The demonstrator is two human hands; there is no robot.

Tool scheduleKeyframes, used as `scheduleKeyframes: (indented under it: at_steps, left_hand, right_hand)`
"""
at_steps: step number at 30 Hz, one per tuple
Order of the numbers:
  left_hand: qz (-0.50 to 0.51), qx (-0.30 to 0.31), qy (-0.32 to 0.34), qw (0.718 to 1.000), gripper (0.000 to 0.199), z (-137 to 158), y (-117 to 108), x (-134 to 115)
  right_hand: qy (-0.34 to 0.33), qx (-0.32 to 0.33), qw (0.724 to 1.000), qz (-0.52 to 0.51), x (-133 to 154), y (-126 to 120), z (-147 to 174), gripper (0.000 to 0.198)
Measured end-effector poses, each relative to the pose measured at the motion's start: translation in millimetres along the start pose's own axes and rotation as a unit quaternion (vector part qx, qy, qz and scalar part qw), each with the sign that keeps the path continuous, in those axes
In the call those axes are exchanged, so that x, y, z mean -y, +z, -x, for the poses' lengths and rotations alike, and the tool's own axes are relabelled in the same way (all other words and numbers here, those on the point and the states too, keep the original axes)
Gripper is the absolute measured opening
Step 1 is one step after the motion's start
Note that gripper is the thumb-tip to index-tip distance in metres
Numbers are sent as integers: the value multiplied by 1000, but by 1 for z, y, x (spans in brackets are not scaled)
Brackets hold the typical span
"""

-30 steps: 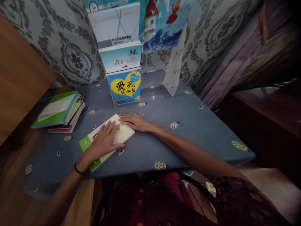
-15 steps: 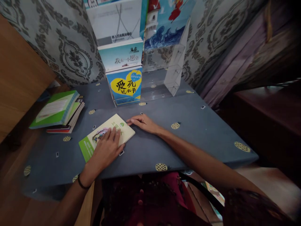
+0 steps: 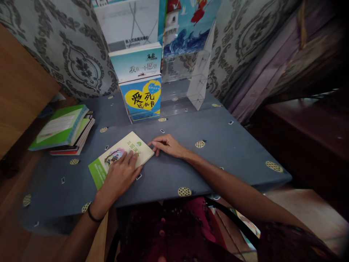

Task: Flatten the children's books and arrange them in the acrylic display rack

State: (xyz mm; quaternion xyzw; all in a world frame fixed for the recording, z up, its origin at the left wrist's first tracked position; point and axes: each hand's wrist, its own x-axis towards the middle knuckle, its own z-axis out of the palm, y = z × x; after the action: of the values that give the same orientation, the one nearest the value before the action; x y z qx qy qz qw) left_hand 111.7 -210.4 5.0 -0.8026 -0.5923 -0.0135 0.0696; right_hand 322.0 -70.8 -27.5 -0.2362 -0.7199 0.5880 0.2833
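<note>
A closed paperback book [image 3: 145, 151] with a cream cover, a small picture and a green band lies slanted on the cloth-covered table [image 3: 174, 174]. Flat on its lower cover rests my left hand [image 3: 121, 176], fingers stretched out and holding nothing. A dark band circles that wrist. At the book's right edge is my right hand [image 3: 170, 145], its fingers loosely bent and apart. Its index fingertip is at the edge; whether it touches the book I cannot tell.
A clear acrylic rack [image 3: 200, 78] stands at the back, holding several books, among them a blue book with a yellow heart [image 3: 144, 98]. On the left lies a stack of books [image 3: 62, 127] with a green one on top. Patterned curtains [image 3: 79, 58] hang behind.
The view has shifted slightly, so the whole scene sits a little further left. My right hand's fingers have bent a little more at the book's edge. The left hand stays on the cover.
</note>
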Motion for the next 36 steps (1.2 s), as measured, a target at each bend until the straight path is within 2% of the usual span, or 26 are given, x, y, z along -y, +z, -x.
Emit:
scheduleKeyframes:
  at_steps: [6,8,11,14,17,21,23,26,29,33,36]
  left_hand:
    - [15,-21,-1,1000,51,17,5,11]
    - [9,-23,-41,999,59,31,11,17]
    - [13,-31,-138,990,66,53,24,24]
    - [27,-31,-170,985,65,63,33,27]
    - [52,-26,-140,988,64,59,33,31]
    - [93,-25,-101,990,60,46,25,40]
    - [117,-17,-83,990,59,39,21,46]
    - [154,-9,-62,986,54,31,18,53]
    - [176,-38,-109,978,55,24,23,58]
    - [183,-53,-229,955,65,21,37,63]
    - [178,-41,-234,955,67,25,43,64]
  right_hand:
    - [-5,-8,999,44,4,1,2,38]
    - [-16,-13,997,71,4,1,3,37]
    - [-34,-21,990,136,4,3,3,36]
    - [-58,-32,976,208,5,5,4,36]
    - [-89,-47,958,269,7,6,5,34]
    - [-148,-52,941,301,8,8,1,32]
    - [-169,-34,933,315,9,10,-7,31]
    - [-183,27,910,370,7,20,-27,30]
    - [-180,88,873,444,2,35,-48,38]
    - [-163,96,843,503,-10,50,-63,46]
    - [-165,91,833,520,-17,52,-64,48]
